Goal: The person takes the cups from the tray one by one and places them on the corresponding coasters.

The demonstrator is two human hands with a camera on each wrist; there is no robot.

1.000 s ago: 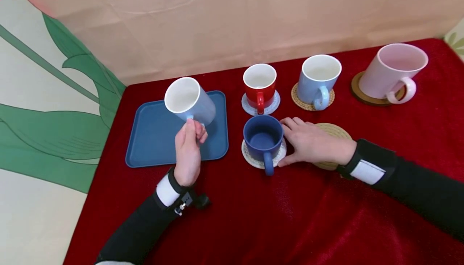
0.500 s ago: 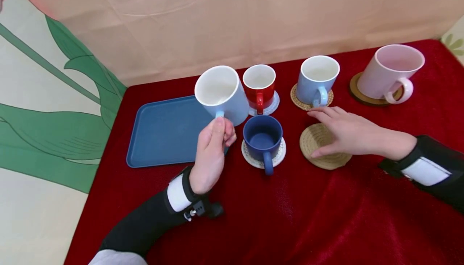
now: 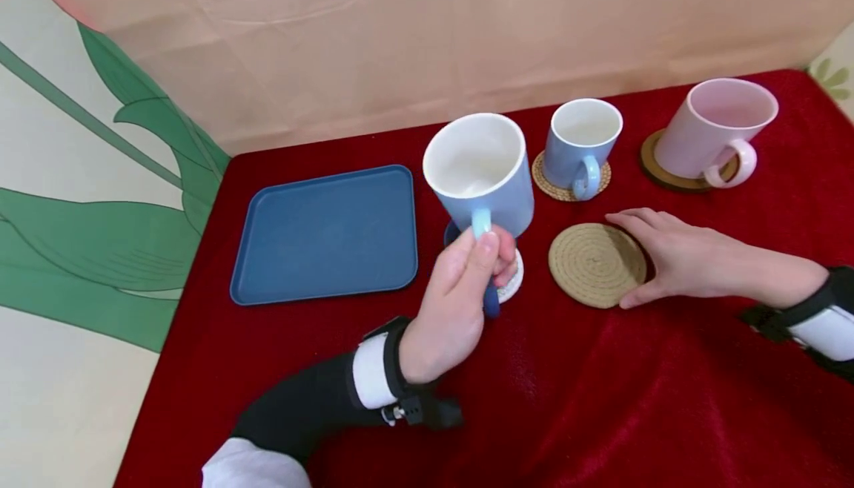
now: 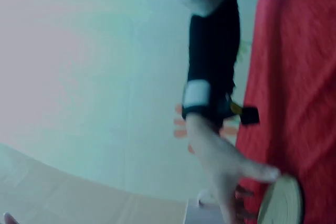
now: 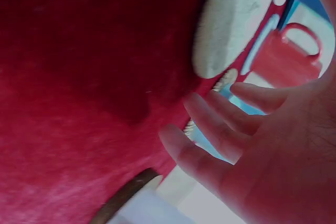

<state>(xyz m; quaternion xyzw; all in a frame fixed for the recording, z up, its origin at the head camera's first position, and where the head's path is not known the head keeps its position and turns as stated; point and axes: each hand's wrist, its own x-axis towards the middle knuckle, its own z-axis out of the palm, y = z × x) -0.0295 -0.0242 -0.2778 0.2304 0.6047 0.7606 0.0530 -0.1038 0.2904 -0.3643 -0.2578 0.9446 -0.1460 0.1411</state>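
Note:
By its handle, my left hand (image 3: 454, 306) holds a large light-blue mug (image 3: 510, 202) with a white inside, raised and tilted over the middle of the table. Behind it, a dark blue mug (image 3: 491, 301) on a white coaster (image 3: 512, 284) is mostly hidden. The red mug (image 5: 289, 59) is covered in the head view but shows in the right wrist view. My right hand (image 3: 697, 262) has thumb and fingers spread at the right edge of a round woven straw coaster (image 3: 594, 265); in the right wrist view its palm is bare.
A blue tray (image 3: 327, 236) lies at the left. Toward the back right, a smaller light-blue mug (image 3: 579, 150) stands on a woven coaster (image 3: 547, 182), and a pink mug (image 3: 710, 128) on a brown coaster (image 3: 657, 169). Red cloth (image 3: 574, 399) covers the table.
The left hand has carried the large light-blue mug from above the tray rightward, over the dark blue mug. The right hand has moved from beside the dark blue mug to the straw coaster's right edge.

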